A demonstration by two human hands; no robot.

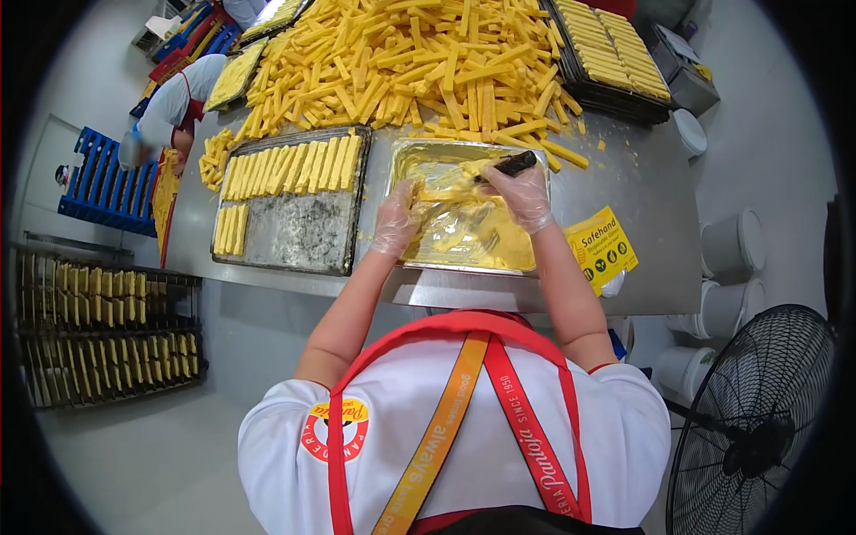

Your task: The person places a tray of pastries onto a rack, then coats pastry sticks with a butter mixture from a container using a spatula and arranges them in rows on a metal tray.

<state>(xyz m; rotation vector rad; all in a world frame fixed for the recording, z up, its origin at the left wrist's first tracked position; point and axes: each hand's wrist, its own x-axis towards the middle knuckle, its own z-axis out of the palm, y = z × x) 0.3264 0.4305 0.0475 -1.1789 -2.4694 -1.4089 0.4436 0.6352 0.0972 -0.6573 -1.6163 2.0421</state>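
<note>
Both my hands wear clear plastic gloves and work over a metal tray (540, 260) smeared with soft yellow spread (504, 239). At the tray's left side, my left hand (398, 217) grips one end of a yellow bread stick (443, 194) lying across the spread. My right hand (523, 198) is closed around a black-handled spreading tool (515, 164); its working end is coated yellow and hard to make out. Left of the tray, a dark baking tray (299, 234) bears a full row of coated sticks (290, 168) and several more (232, 229) at its lower left.
A large heap of bread sticks (419, 62) covers the table's far side. Stacked filled trays (615, 53) stand far right. A yellow Safehand glove packet (603, 250) lies right of the tray. A fan (753, 437), a rack (107, 325) and another person (183, 98) surround the table.
</note>
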